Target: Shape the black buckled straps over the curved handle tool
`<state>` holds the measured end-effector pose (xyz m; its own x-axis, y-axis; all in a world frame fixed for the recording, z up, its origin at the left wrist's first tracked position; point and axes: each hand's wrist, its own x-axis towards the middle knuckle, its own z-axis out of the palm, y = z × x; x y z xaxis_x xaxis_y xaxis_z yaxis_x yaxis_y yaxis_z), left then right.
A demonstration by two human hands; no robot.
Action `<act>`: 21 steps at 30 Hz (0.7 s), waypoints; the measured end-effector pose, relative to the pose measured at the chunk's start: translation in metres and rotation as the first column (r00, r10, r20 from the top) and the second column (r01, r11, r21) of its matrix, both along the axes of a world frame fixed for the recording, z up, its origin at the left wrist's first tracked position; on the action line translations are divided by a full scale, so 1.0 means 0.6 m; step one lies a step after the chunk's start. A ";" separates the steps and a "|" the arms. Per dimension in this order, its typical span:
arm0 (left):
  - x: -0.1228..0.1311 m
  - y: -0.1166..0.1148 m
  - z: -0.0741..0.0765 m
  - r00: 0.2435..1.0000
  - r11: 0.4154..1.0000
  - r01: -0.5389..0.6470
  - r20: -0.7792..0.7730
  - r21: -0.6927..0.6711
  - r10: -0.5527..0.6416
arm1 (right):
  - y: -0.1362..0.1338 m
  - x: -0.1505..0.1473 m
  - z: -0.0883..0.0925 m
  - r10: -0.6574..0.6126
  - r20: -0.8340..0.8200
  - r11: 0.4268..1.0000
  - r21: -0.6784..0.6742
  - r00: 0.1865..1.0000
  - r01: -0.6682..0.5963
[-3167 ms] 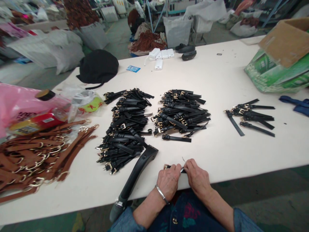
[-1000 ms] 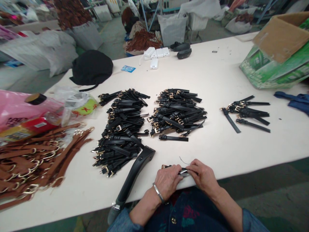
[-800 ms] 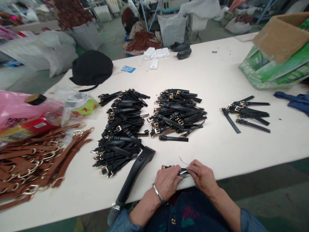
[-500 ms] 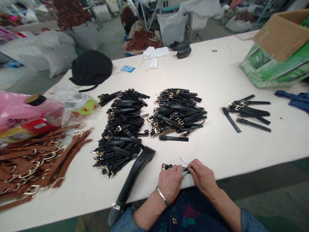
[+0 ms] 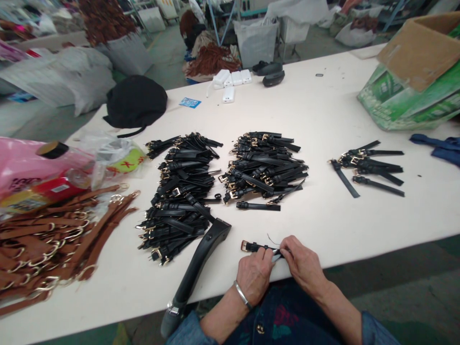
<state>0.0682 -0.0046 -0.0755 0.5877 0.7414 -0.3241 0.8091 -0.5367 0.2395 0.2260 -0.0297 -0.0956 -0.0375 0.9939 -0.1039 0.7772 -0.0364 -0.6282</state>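
Near the table's front edge lies a black buckle strap [image 5: 253, 247] with a gold-toned buckle at its left end. My left hand [image 5: 254, 273], with a silver bangle at the wrist, has its fingers closed on the middle of this strap. The fingertips of my right hand [image 5: 302, 261] pinch at the strap's right end, close beside the left fingers. Between the hands shows a small greyish piece [image 5: 276, 258] that I cannot make out. A thin dark thread [image 5: 272, 239] curls up just above the strap.
Two heaps of black buckle straps [image 5: 183, 191] [image 5: 266, 163] lie mid-table, with a smaller group [image 5: 373, 165] at right. A black curved-handled tool [image 5: 201, 268] lies left of my hands. Brown straps [image 5: 46, 239], a black cap [image 5: 136, 101] and a green carton [image 5: 406, 96] stand around.
My left fingers have shifted slightly down off the strap's buckle end, so more of the strap shows. My right hand keeps its pinch almost in place.
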 end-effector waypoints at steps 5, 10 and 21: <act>0.011 0.003 -0.004 1.000 1.000 0.009 -0.002 0.006 -0.009 | -0.002 0.001 -0.002 -0.004 0.003 1.000 -0.002 1.000 0.004; 0.012 0.007 -0.009 1.000 1.000 0.023 -0.003 0.012 -0.023 | -0.004 -0.003 -0.002 -0.016 0.006 1.000 -0.011 1.000 0.016; -0.076 0.025 0.085 0.925 0.978 -0.193 0.316 -0.080 0.209 | -0.083 0.148 0.009 0.010 0.208 0.954 -0.294 0.978 0.053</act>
<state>0.0225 0.0102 -0.0246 0.5060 0.8437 -0.1794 0.7745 -0.3528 0.5251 0.3146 -0.0796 -0.0903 0.0365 0.9172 -0.3967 0.8846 -0.2143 -0.4141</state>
